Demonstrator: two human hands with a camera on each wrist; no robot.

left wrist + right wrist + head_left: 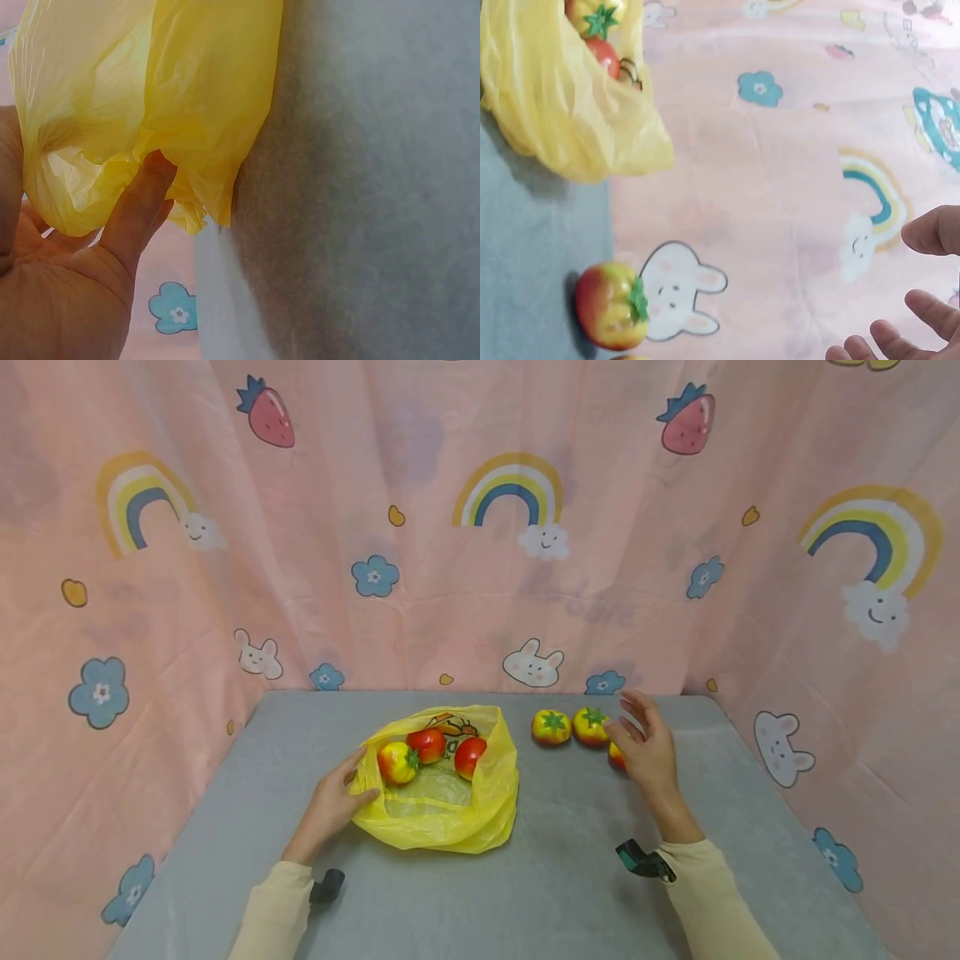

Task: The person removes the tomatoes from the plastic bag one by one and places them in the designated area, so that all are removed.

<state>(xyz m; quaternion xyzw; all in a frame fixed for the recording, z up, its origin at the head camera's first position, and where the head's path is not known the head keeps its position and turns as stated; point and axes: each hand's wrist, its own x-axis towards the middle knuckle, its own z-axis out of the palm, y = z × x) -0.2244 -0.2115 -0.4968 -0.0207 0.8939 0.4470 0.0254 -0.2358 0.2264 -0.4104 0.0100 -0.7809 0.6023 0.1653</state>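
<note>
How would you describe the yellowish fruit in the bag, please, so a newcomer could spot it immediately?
On the grey table, find the open yellow bag held by the left hand. Inside, the yellowish fruit lies nearest that hand. Green leaves and yellow skin set it apart from the two red fruits.

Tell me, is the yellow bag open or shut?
The bag is open: three fruits show inside, and the left hand holds its rim.
</note>
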